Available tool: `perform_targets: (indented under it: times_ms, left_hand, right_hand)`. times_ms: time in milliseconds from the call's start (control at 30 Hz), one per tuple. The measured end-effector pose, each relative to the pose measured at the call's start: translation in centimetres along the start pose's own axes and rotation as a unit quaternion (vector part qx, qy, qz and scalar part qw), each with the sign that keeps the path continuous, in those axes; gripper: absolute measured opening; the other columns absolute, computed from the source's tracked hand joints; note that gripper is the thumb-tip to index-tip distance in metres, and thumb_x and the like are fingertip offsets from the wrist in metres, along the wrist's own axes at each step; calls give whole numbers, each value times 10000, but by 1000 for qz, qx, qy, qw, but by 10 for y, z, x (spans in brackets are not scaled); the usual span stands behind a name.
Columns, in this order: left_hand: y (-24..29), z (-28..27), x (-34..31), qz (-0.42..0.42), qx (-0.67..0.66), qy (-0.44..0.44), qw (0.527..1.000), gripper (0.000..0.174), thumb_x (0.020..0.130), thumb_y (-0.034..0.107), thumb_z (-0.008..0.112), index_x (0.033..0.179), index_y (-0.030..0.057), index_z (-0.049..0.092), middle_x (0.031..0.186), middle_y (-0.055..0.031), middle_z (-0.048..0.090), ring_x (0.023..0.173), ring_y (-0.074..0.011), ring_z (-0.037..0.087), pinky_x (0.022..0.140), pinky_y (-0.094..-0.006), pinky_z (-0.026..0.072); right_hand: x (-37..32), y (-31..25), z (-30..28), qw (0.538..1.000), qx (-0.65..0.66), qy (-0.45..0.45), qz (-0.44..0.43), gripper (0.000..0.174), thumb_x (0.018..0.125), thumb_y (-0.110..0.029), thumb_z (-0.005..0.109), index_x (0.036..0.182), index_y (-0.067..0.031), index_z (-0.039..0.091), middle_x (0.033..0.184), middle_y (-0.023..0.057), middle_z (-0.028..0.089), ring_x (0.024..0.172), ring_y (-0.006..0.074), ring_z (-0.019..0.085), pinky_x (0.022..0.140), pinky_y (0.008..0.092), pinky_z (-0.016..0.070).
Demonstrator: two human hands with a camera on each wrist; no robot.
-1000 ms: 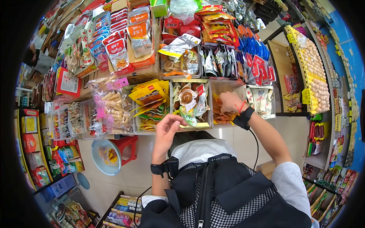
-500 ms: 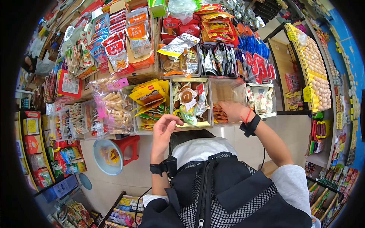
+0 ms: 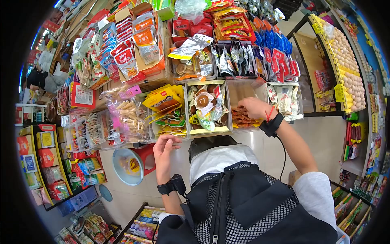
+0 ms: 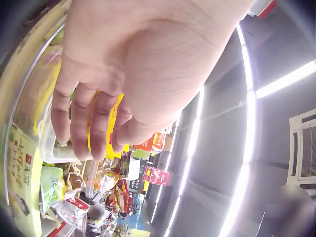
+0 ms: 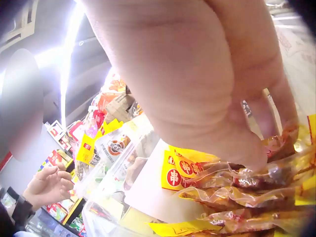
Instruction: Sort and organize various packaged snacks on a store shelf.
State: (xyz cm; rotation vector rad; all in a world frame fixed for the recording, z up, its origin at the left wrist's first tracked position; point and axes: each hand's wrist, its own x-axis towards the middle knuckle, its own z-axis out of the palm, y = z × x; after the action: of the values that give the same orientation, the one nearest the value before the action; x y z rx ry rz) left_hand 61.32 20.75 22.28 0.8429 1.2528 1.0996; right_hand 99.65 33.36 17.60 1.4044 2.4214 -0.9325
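Observation:
The right hand [image 3: 255, 109] reaches into a clear bin [image 3: 248, 87] of reddish-brown snack packs [image 3: 243, 118]. In the right wrist view, the thumb and fingers of the right hand [image 5: 212, 94] are down among the packs [image 5: 237, 195], which have yellow labels; whether they pinch one is hidden. The left hand [image 3: 164, 150] hangs in the air before the bin of yellow packets [image 3: 164, 101], holding nothing. Its fingers are relaxed and slightly bent in the left wrist view, where the left hand [image 4: 123, 74] shows palm side.
A bin of mixed packs [image 3: 206, 106] sits left of the right hand, and white packs [image 3: 284, 97] sit to its right. Egg trays [image 3: 345, 69] stand at the right. A blue basin [image 3: 126, 166] on a red stool is at the lower left.
The left hand has moved left and slightly down, away from the bins' front edge. The right hand stays in the same bin, its fingers lifted a little. The whole head view has shifted.

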Motion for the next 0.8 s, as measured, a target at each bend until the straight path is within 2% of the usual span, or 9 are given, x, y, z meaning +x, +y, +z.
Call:
perform_targets:
  times_ms: [133,267,367,400,533,633,700,733,800]
  left_hand:
    - [-5,-11,-12,-5,-4,16,1000,166,1008,163,557,1072,15,596,982,-100,666,935,-192,662,784,-303,540]
    - [-10,-20,-26,-17,2,46,999,149,1010,149,553,1071,20,595,979,-94,659,936,-193,662,782,-303,544]
    - [-15,-31,-35,-22,18,74,997,183,995,193,586,1051,19,600,965,-95,667,931,-193,661,772,-320,551]
    - [-17,-37,-39,-26,15,83,996,180,998,190,581,1055,21,598,964,-89,663,931,-192,660,770,-316,551]
    - [-21,-62,-51,-38,-8,113,993,171,1014,175,544,1083,26,593,970,-73,657,936,-183,664,772,-301,553]
    - [-28,-92,-58,-48,-26,129,990,178,1012,172,542,1099,26,594,975,-71,657,943,-181,667,772,-303,554]
    - [-44,-120,-63,-75,-15,135,988,195,1015,186,536,1124,39,603,981,-69,671,937,-171,671,771,-299,551]
    - [-51,-133,-66,-90,-14,139,986,199,1014,190,540,1129,43,608,979,-68,675,930,-167,674,768,-296,549]
    - [-82,-168,-78,-120,-2,151,981,209,1014,209,542,1135,56,616,970,-65,687,908,-167,684,747,-294,549]
  right_hand:
    - [-4,1,-6,999,-7,-27,15,462,701,-17,633,1153,-87,696,1037,202,703,1029,376,648,914,436,512]
    - [0,10,-14,997,54,-57,14,456,723,-20,565,1163,-49,680,1078,223,690,1059,387,634,939,435,498]
    - [6,19,-9,994,101,-15,37,444,750,-20,531,1173,-14,663,1126,242,672,1097,386,621,964,431,484]
    - [4,12,-13,995,85,0,44,399,808,-10,484,1170,13,650,1129,242,673,1080,393,628,948,435,489]
    - [13,20,-3,996,66,16,61,366,893,-51,452,1212,9,623,1133,237,672,1095,392,618,961,434,481]
    - [1,14,-2,988,106,109,34,347,872,-55,490,1180,23,630,1169,232,657,1134,384,602,994,424,464]
    - [-24,-14,-22,963,192,188,12,291,926,-75,505,1177,13,623,1165,207,662,1124,353,616,983,400,468]
    - [-41,-39,-39,957,207,202,25,253,966,-93,519,1180,5,610,1127,162,670,1090,280,634,959,358,473]
    - [-74,-80,-48,919,315,227,61,143,982,-96,538,1036,14,612,969,58,633,976,143,599,905,296,462]
